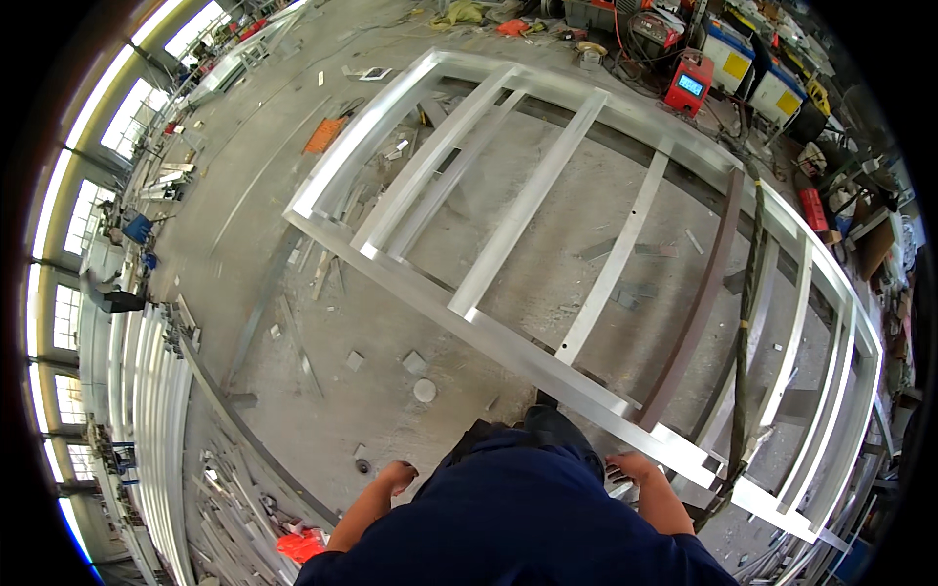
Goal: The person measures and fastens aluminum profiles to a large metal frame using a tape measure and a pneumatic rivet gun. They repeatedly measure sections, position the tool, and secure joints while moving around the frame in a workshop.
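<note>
A large silver metal frame [528,366] with several crossbars spans the view in front of me, raised above the floor. One crossbar is a brown bar [699,298], unlike the pale ones. Over the right part of the frame hangs a dark strap [746,327], running down to its near rail. My left hand [398,477] hangs at my side above the floor, empty, its fingers loosely bent. At my other side, close to the near rail but apparently apart from it, is my right hand [628,468]. Its fingers are spread, and I see nothing in them.
Long pale metal profiles [154,391] lie stacked at the left. Offcuts and a red plastic bag [301,545] litter the lower left. A red machine with a lit screen [690,83] stands at the far right among cables. A person [119,301] is at the far left.
</note>
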Action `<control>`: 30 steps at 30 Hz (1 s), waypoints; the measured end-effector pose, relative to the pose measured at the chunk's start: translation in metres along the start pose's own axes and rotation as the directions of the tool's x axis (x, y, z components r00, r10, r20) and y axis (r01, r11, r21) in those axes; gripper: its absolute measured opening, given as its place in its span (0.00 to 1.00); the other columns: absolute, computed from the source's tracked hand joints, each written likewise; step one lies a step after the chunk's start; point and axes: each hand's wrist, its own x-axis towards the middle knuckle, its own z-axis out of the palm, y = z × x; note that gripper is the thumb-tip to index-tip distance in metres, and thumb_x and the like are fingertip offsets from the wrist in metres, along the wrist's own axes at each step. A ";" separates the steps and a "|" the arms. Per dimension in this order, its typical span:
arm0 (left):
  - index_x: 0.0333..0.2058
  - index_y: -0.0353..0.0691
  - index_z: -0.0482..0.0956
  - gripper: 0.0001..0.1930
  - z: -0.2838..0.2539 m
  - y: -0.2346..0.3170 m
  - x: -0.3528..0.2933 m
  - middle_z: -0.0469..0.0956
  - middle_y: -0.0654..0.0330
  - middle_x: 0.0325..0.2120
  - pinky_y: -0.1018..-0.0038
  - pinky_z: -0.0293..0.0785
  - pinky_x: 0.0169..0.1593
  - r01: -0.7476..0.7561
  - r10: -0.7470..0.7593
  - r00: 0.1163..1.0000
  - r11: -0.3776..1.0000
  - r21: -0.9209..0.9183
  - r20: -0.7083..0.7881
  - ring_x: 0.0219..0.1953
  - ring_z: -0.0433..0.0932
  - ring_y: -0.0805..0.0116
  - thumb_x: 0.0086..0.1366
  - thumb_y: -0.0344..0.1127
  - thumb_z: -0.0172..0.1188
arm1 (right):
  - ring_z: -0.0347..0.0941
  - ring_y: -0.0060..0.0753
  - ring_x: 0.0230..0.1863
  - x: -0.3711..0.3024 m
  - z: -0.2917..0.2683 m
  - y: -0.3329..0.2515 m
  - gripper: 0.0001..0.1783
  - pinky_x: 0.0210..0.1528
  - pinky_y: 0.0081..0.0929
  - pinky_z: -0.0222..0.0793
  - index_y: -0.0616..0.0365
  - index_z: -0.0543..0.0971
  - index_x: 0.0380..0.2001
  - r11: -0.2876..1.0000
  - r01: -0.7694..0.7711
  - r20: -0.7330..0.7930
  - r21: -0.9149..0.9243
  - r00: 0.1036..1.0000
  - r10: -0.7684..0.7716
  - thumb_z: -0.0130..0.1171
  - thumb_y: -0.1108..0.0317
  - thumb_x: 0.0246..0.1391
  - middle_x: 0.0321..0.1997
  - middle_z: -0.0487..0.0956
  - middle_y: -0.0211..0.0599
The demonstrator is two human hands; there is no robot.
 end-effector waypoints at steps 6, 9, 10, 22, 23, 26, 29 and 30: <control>0.37 0.38 0.84 0.13 -0.061 0.090 -0.014 0.77 0.59 0.20 0.67 0.66 0.17 -0.007 -0.006 0.998 0.980 -0.199 -0.063 0.14 0.71 0.65 0.60 0.39 0.57 | 0.80 0.34 0.36 0.010 0.014 -0.111 0.21 0.40 0.33 0.77 0.62 0.82 0.39 0.967 -0.040 0.103 -0.250 0.992 0.068 0.61 0.51 0.59 0.37 0.83 0.37; 0.37 0.38 0.83 0.13 -0.082 0.086 0.020 0.78 0.59 0.21 0.67 0.66 0.16 0.048 -0.052 0.999 0.962 -0.267 -0.008 0.13 0.70 0.65 0.61 0.40 0.57 | 0.79 0.38 0.37 0.017 0.013 -0.145 0.23 0.39 0.36 0.79 0.65 0.79 0.44 0.994 0.029 0.077 -0.107 0.997 -0.021 0.63 0.53 0.58 0.41 0.81 0.43; 0.36 0.38 0.83 0.13 -0.088 0.075 0.036 0.78 0.58 0.22 0.67 0.65 0.16 0.068 -0.067 0.998 0.958 -0.279 0.013 0.13 0.70 0.66 0.61 0.40 0.57 | 0.79 0.39 0.37 0.018 0.017 -0.158 0.24 0.38 0.37 0.79 0.66 0.78 0.45 0.997 0.059 0.065 -0.054 0.996 -0.055 0.63 0.53 0.58 0.43 0.81 0.45; 0.34 0.38 0.81 0.12 -0.334 0.075 0.210 0.76 0.54 0.22 0.61 0.72 0.20 0.114 -0.135 0.986 0.973 0.199 0.096 0.16 0.73 0.61 0.62 0.39 0.54 | 0.77 0.36 0.27 0.029 0.158 -0.148 0.17 0.28 0.33 0.76 0.62 0.78 0.41 0.942 0.066 -0.422 0.330 0.903 0.084 0.62 0.58 0.58 0.32 0.79 0.40; 0.33 0.37 0.80 0.12 -0.362 0.080 0.219 0.75 0.54 0.22 0.59 0.72 0.20 -0.028 -0.001 0.994 0.966 0.256 0.110 0.16 0.74 0.60 0.61 0.40 0.55 | 0.78 0.35 0.28 0.021 0.178 -0.155 0.18 0.29 0.33 0.76 0.63 0.78 0.43 0.954 0.047 -0.387 0.297 0.919 0.076 0.62 0.58 0.58 0.33 0.80 0.41; 0.35 0.35 0.81 0.17 -0.430 0.115 0.233 0.80 0.49 0.27 0.52 0.76 0.31 -0.207 0.202 0.978 0.915 0.347 0.053 0.25 0.80 0.52 0.59 0.44 0.55 | 0.78 0.35 0.29 -0.011 0.223 -0.190 0.20 0.31 0.32 0.77 0.65 0.78 0.46 0.964 0.088 -0.397 0.250 0.917 0.019 0.62 0.59 0.58 0.35 0.81 0.42; 0.39 0.37 0.83 0.20 -0.471 0.110 0.265 0.82 0.45 0.36 0.54 0.76 0.45 -0.431 0.505 0.862 0.680 0.593 0.047 0.38 0.81 0.47 0.59 0.47 0.54 | 0.78 0.33 0.30 -0.016 0.235 -0.212 0.21 0.32 0.30 0.75 0.66 0.79 0.46 0.958 0.200 -0.463 0.207 0.882 -0.084 0.63 0.59 0.56 0.36 0.82 0.41; 0.40 0.38 0.83 0.20 -0.472 0.122 0.258 0.82 0.45 0.38 0.56 0.75 0.47 -0.423 0.476 0.876 0.688 0.589 0.072 0.41 0.81 0.46 0.59 0.47 0.54 | 0.78 0.32 0.31 -0.018 0.235 -0.214 0.22 0.33 0.30 0.74 0.66 0.80 0.46 0.952 0.237 -0.501 0.192 0.858 -0.113 0.63 0.58 0.56 0.37 0.82 0.41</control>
